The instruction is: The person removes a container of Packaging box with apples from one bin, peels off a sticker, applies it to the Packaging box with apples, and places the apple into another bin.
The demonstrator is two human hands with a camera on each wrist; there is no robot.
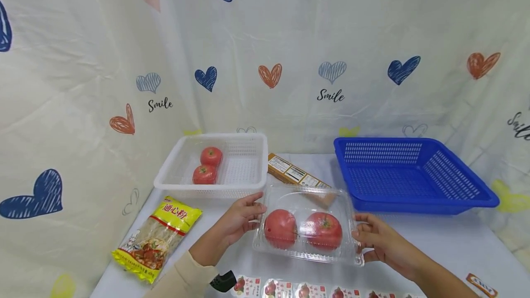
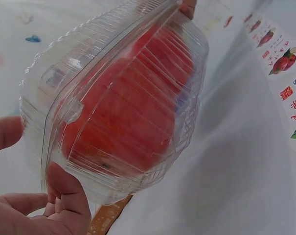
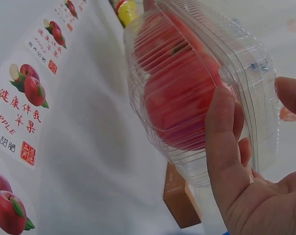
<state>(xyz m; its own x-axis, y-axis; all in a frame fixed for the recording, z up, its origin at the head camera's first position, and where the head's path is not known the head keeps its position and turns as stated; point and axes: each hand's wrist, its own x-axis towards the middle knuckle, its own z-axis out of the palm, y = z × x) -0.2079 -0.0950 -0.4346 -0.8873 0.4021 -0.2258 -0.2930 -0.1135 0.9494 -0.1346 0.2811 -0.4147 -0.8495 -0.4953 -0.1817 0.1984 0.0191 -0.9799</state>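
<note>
Between my two hands a clear plastic clamshell box [image 1: 304, 255], lid closed, is held up over the white table and tilted toward me. Inside sit two red tomatoes, one on the left [image 1: 280, 229] and one on the right [image 1: 324, 231]. My left hand [image 1: 242, 220] grips the box's left end, thumb and fingers at its rim, as the left wrist view also shows. At the opposite end my right hand [image 1: 377, 243] holds the rim with curled fingers. In the right wrist view, ribbed plastic walls [image 3: 160, 132] show the red fruit through them.
A white basket [image 1: 211, 187] with two more tomatoes [image 1: 205, 174] stands back left, a blue basket [image 1: 414, 205] back right. Between them lies a long brown box [image 1: 290, 169]. A noodle bag [image 1: 161, 236] lies left. Apple-printed stickers [image 1: 277, 288] line the front; an orange wrapper [image 1: 481, 285] is front right.
</note>
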